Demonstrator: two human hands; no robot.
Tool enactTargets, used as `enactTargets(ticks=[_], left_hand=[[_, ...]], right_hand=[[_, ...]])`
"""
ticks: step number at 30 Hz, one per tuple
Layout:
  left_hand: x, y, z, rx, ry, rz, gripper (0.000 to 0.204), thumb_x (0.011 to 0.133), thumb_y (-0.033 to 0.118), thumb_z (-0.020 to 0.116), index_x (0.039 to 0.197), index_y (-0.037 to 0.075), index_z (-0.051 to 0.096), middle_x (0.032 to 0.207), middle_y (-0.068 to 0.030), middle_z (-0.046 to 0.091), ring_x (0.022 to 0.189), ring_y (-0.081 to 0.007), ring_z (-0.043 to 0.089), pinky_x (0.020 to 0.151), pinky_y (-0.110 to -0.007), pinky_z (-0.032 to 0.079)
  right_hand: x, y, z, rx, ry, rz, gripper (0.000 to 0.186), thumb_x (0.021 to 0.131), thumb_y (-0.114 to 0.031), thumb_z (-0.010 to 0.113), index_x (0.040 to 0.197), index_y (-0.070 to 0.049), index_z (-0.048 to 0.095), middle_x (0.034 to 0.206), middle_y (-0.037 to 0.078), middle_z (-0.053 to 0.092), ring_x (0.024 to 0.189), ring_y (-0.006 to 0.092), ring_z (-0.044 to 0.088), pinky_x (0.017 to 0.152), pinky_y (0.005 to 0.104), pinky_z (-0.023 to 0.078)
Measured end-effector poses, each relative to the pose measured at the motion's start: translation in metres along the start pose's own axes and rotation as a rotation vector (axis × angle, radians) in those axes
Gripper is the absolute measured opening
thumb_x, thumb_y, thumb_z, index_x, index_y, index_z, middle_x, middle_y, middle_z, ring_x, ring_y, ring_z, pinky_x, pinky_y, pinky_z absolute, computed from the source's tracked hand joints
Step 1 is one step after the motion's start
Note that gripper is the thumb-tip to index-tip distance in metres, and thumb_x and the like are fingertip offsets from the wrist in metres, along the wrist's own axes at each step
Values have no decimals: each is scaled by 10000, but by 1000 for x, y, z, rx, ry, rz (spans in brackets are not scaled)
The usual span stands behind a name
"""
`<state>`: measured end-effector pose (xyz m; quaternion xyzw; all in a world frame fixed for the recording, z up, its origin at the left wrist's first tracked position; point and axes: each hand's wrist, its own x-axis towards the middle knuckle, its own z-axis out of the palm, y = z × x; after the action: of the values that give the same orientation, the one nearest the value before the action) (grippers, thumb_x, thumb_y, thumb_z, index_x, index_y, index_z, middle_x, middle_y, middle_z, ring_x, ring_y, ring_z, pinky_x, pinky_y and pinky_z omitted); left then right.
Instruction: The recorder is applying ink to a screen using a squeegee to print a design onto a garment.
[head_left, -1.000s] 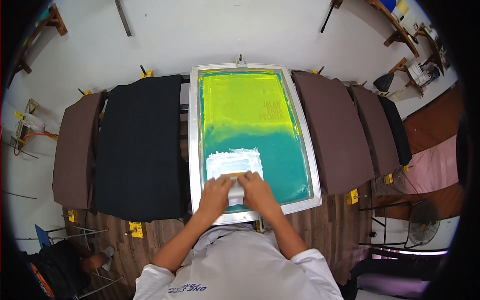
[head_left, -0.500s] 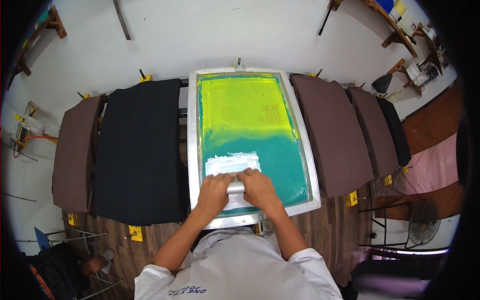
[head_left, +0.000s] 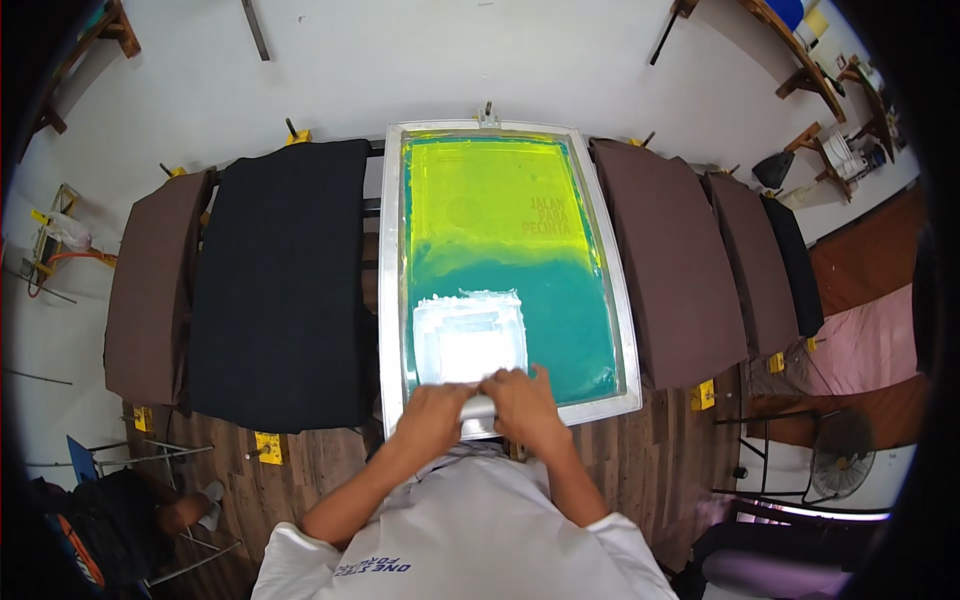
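In front of me lies a screen printing frame point(head_left: 393, 300) with a silver metal rim. Its mesh is yellow-green at the far part and teal point(head_left: 565, 325) nearer to me. A rectangular patch of white ink point(head_left: 472, 345) marks the near left part of the mesh. Both hands grip a squeegee point(head_left: 478, 408) with a rounded silver handle, at the near end of that patch. My left hand point(head_left: 430, 418) closes around its left side and my right hand point(head_left: 520, 408) around its right, with the right thumb raised. The squeegee's blade is hidden beneath my hands.
Left of the frame, a black cloth point(head_left: 280, 290) and a brown cloth point(head_left: 155, 290) cover boards. More brown cloths point(head_left: 670, 260) lie to the right. Yellow brackets point(head_left: 268, 447) stick out below. A fan point(head_left: 842, 455) stands lower right; a seated person's leg point(head_left: 185, 515) shows lower left.
Both hands have drawn the squeegee toward me, to the near end of the screen. More of the white ink patch shows behind it. The whole view has shifted slightly.
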<state>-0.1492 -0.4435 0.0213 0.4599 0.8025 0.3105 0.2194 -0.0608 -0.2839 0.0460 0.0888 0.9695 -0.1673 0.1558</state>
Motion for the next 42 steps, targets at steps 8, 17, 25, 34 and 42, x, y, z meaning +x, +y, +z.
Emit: enactTargets(ticks=[8,17,25,34,42], left_hand=[[77,-18,-18,53,98,-24,376,729,-66,617,1080,36,707,1011,-224,692,929,-408,663,865,-452,524],[25,-7,14,37,-15,41,453,760,-98,558,1181,41,648,1199,-156,636,1194,-282,565,1071,-534,343],[13,2,-9,106,-27,-7,481,721,-103,572,1170,47,661,1143,-132,687,1160,-281,604,1106,-534,323],[-1,-30,30,236,217,25,611,674,-119,601,1267,26,576,1296,-207,563,1176,-368,546,975,-470,409],[-25,9,18,194,122,84,551,704,-76,612,1247,22,602,1206,-194,606,1080,-350,586,966,-435,412]], right_hand=[[66,33,-29,-17,165,-8,309,707,-39,670,1003,-118,706,960,121,690,945,339,659,789,502,500],[-3,10,13,125,253,141,465,626,-12,682,1089,-61,676,1045,119,658,1006,340,592,844,458,468],[4,2,4,155,259,-22,379,625,-14,690,999,-70,714,921,156,680,870,376,636,759,467,498],[25,6,43,-31,340,-72,488,668,-2,691,1136,-108,602,1163,76,595,1101,291,559,869,468,446],[-23,-2,28,34,206,-46,534,646,-3,717,1158,-109,610,1174,89,594,1141,279,555,957,486,400]])
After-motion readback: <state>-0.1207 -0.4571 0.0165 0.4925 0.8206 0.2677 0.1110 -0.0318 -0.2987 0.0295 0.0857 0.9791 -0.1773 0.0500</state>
